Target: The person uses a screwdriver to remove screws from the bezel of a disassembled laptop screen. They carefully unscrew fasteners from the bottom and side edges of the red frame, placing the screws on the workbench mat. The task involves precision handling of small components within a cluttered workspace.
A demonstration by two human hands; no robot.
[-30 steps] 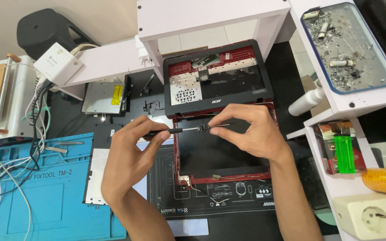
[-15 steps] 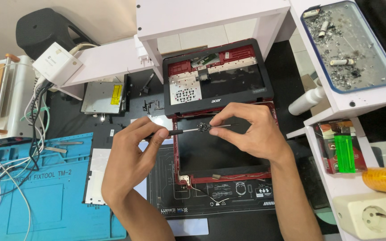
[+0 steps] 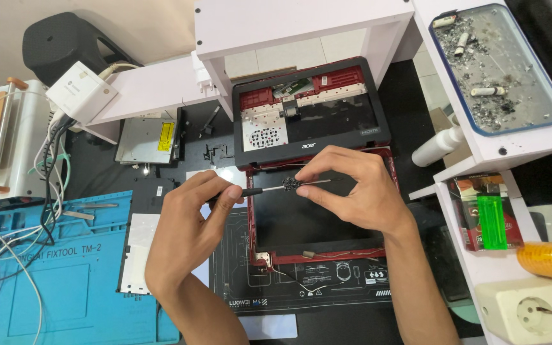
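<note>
Left hand [image 3: 183, 239]: pinching the screwdriver [image 3: 269, 188] handle, level above the red laptop lid [image 3: 317, 220].
Right hand [image 3: 359, 188]: pinching the shaft tip.
Advice: keeping both pinches firm and the shaft level seems wise.

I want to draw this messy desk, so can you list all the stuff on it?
screwdriver: 1, black handle, held level between both hands
laptop screen frame: 1, red rim, under the hands
laptop base shell: 1, black and red, behind the frame
work mat: 1, blue, left
metal drive: 1, silver, left of the base shell
tray of ash: 1, blue-rimmed, upper right shelf
lighter: 1, green, right shelf
socket strip: 1, cream, lower right
left hand: grips handle
right hand: pinches shaft
</note>
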